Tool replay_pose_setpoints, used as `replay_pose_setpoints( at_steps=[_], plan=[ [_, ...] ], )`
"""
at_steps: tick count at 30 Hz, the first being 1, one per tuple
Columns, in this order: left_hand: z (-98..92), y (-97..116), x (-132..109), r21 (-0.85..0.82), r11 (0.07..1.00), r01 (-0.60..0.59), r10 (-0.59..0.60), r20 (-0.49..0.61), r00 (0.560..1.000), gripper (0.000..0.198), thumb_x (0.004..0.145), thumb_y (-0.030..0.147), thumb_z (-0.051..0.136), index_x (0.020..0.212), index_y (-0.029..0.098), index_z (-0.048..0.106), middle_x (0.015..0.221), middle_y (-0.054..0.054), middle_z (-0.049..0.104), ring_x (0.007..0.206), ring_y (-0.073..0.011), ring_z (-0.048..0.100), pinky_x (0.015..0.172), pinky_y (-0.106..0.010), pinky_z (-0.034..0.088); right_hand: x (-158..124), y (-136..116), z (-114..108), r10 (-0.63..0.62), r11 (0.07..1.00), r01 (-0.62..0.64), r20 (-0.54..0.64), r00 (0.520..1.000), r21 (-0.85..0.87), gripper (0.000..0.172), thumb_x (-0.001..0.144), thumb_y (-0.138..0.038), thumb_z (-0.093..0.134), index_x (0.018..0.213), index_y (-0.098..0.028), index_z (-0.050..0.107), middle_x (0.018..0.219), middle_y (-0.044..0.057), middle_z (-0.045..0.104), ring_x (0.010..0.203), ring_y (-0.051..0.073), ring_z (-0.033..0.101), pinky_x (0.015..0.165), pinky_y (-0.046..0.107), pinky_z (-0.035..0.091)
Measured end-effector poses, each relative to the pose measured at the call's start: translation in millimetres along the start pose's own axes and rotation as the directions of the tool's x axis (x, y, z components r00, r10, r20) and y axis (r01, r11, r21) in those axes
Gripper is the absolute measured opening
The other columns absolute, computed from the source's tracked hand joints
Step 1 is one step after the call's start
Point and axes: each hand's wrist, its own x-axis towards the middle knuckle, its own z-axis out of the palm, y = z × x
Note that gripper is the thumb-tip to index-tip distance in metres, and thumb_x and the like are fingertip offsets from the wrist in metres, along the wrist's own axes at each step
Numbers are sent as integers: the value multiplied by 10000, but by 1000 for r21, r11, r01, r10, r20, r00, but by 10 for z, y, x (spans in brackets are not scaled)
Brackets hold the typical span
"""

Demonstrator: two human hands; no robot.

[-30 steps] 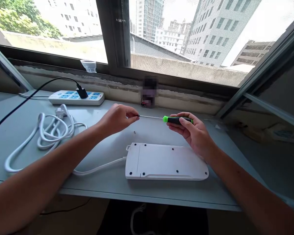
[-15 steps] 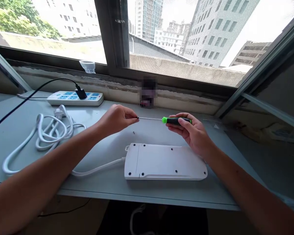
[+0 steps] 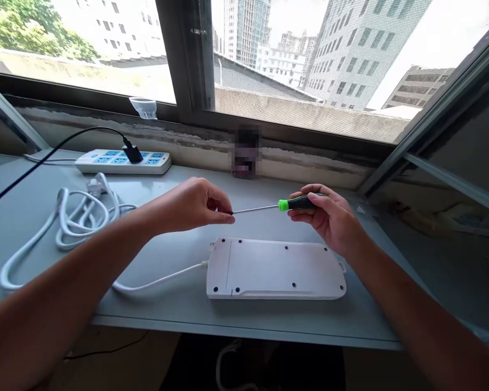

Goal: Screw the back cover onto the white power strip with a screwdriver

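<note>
My right hand (image 3: 329,217) is closed around the black and bright green handle of a screwdriver (image 3: 284,205). Its thin metal shaft points left and slopes slightly down, above the table. Thumb and finger of my left hand (image 3: 199,203) pinch at the dark tip of that shaft; whether a screw sits there too is too small to tell. Below both hands lies a white power strip (image 3: 264,269), underside up, with dark round screws or screw holes along its edges. Its white cord leaves from the left end.
A coiled white cord with a plug (image 3: 93,189) lies at left. Behind it, a second power strip (image 3: 152,168) holds a black adapter (image 3: 132,152) with a black cable. A clear plastic cup (image 3: 145,107) sits on the sill. A pixelated dark object (image 3: 245,155) stands against the wall.
Both hands have moved slightly down, with the screwdriver now tilted, its tip lower. My right hand has shifted right, uncovering the strip's right end. The small piece on the table is now hidden.
</note>
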Motion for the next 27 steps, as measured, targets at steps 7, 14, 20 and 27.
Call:
replay_pose_setpoints(
  at_steps=[7, 14, 20, 27],
  plan=[
    [-27, -39, -17, 32, 999, 35, -39, 159, 986, 281, 825, 507, 778, 858, 237, 850, 758, 8, 791, 661, -152, 716, 559, -222, 492, 15, 21, 7, 42, 999, -42, 39, 998, -12, 238, 877, -340, 807, 1016, -193, 681, 1036, 50, 817, 787, 200, 821, 760, 312, 706],
    [-69, -102, -26, 7, 1000, 3, -5, 221, 975, 247, 853, 455, 749, 941, 252, 858, 847, 16, 830, 754, -168, 771, 671, -227, 556, 5, 6, -6, 55, 998, -54, 56, 997, -16, 206, 897, -323, 789, 1022, -194, 687, 1054, 50, 813, 807, 201, 823, 763, 303, 706],
    [-44, -88, -31, 19, 997, 68, -71, 299, 952, 238, 815, 465, 785, 912, 263, 867, 820, 12, 825, 744, -183, 758, 590, -240, 490, -13, -26, 9, 85, 996, -83, 101, 991, -29, 223, 886, -336, 808, 1006, -185, 696, 1036, 54, 809, 771, 198, 815, 740, 304, 706],
    [-4, -3, -30, 32, 993, 114, -117, 377, 919, 166, 804, 388, 786, 872, 264, 874, 835, 7, 831, 771, -190, 764, 610, -239, 498, -22, -33, 9, 120, 992, -114, 135, 984, -54, 245, 881, -352, 822, 1005, -179, 701, 1023, 54, 805, 767, 196, 812, 736, 300, 704]
  ],
)
